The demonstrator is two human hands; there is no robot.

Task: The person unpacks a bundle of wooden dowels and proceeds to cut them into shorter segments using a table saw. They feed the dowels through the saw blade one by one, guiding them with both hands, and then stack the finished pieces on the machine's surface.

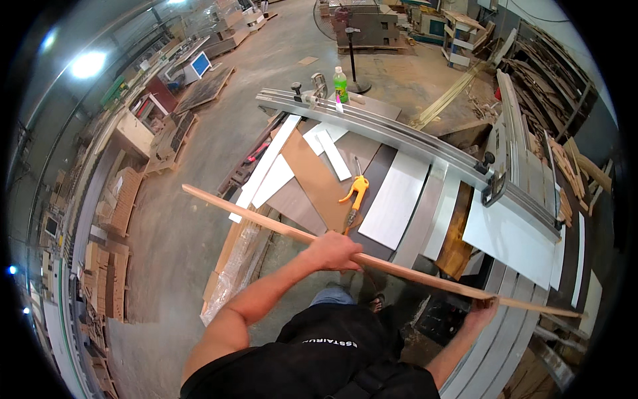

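- Nearest to us, our left hand (335, 251) was wrapped over the long wooden strip (266, 223), fingers curled shut around it about midway along its length.
- Low on the right, our right hand (480, 312) gripped the same strip from beneath near its far-right end, fingers closed on it; a short tail of wood stuck out past that hand.
- We had the strip running slantwise across the view, its left end up and out over the concrete floor (179, 226), its right end lower, over the edge of the saw table (512, 239).
- Just beyond our left hand an orange-handled caulking gun (354, 194) lay on the table among flat offcuts: a brown panel (316, 179), white strips (266, 163) and a white board (395, 199).
- Further on, we saw the long grey metal fence rail (379, 126) crossing the table at an angle.
- By the rail's far end stood a green plastic bottle (340, 82).
- Farthest back, stacks of boards and machines filled the workshop (372, 26).
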